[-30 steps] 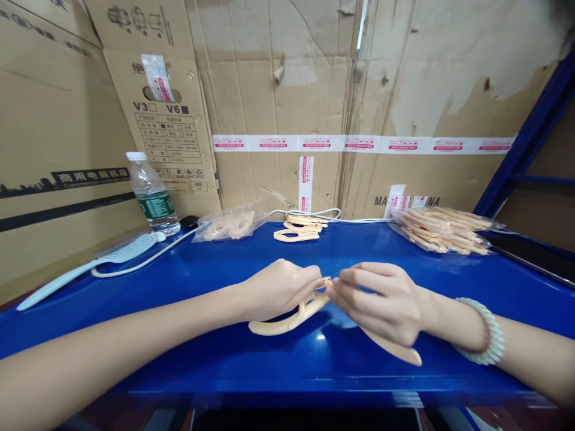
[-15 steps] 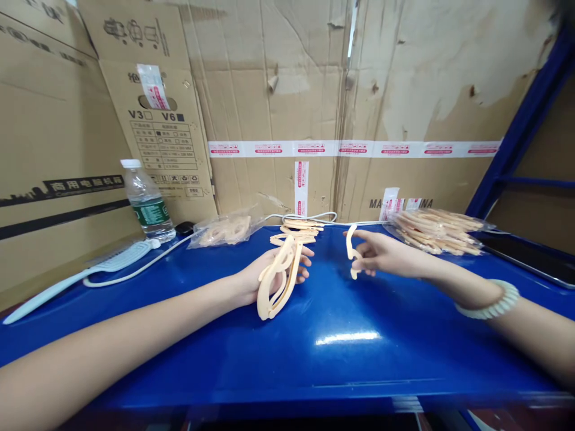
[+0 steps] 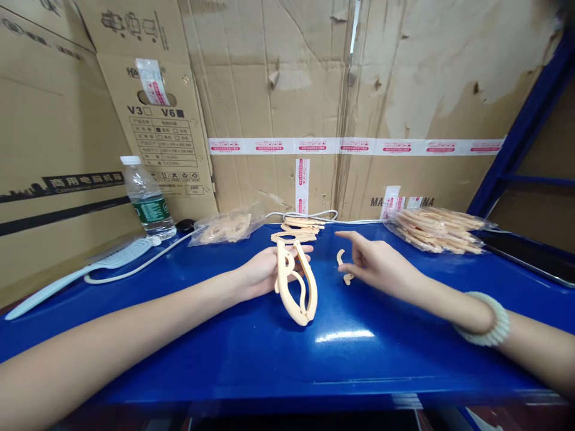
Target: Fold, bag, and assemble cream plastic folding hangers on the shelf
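Observation:
My left hand (image 3: 260, 272) holds a cream plastic folding hanger (image 3: 309, 293), its arms folded into a narrow loop pointing towards me. The fingers pass behind it and their tips show at its right. My right hand (image 3: 377, 260) is over the table to the right, index finger stretched out and thumb apart. Close by the thumb is a small curved cream hook piece (image 3: 340, 257), its middle covered by the thumb; it looks loose, low over or on the table. Beyond my left hand lie several more cream hangers (image 3: 299, 230) in a pile.
On the blue table (image 3: 251, 359), a bagged hanger set (image 3: 229, 227) lies left of the pile. A larger bagged bundle (image 3: 435, 230) and a dark phone-like slab (image 3: 530, 257) are at right. A water bottle (image 3: 146, 200), a pale blue hairbrush (image 3: 117, 260) and a white cable stand left. Cardboard (image 3: 269, 108) walls the back.
The folding hanger has swung right and turned in my left hand. My right hand has moved left and spread its fingers from the hook piece, which now appears smaller and lower.

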{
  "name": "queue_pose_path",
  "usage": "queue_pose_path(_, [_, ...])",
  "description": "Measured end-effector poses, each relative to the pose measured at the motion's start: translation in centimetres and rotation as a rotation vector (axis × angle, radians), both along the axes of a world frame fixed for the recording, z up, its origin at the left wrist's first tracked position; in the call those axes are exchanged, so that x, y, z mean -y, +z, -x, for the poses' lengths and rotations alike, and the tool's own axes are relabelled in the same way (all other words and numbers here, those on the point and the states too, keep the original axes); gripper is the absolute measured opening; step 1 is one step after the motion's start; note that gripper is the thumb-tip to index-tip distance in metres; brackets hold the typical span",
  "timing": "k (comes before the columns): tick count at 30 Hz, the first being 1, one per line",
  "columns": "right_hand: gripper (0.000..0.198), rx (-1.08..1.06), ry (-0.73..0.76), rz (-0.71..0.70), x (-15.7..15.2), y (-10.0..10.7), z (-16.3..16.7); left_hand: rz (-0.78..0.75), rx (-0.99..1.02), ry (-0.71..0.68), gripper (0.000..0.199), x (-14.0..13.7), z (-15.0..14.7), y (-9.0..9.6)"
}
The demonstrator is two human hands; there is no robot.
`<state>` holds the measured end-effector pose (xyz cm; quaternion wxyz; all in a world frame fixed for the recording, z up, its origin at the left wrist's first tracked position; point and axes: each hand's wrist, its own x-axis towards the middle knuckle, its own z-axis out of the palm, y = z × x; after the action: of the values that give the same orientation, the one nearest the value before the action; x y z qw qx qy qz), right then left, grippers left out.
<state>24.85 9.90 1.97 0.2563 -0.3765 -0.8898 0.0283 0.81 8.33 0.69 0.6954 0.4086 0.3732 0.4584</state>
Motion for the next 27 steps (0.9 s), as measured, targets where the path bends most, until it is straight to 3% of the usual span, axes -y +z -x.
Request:
queue_pose_path(3, [0.033,0.157,0.326,-0.272,3.5,-0.1,1.7,-0.002,-0.009,0.043,0.018,0.4,-0.5,0.4])
queue_pose_path(6, [0.016,0.221,0.457,-0.403,5.4,-0.9,3.0,-0.011,0.007,0.083,0.016,0.8,-0.7,0.5])
queue_pose_path(12, [0.015,0.192,0.430,-0.358,4.4,-1.8,3.0,-0.032,0.067,0.185,0.048,1.5,-0.9,0.5])
queue_pose_path(17, [0.019,0.182,0.385,-0.383,3.7,-1.7,2.9,-0.236,-0.092,0.049,0.025,2.2,-1.3,-0.1])
queue_pose_path(21, [0.016,0.221,0.310,-0.480,3.6,-1.9,3.0,-0.330,-0.240,-0.035,0.036,2.7,-1.2,-0.8])
queue_pose_path(27, [0.022,0.283,0.222,-0.550,3.7,-1.8,2.9,-0.360,-0.300,0.000,0.039,2.8,-1.0,-0.6])
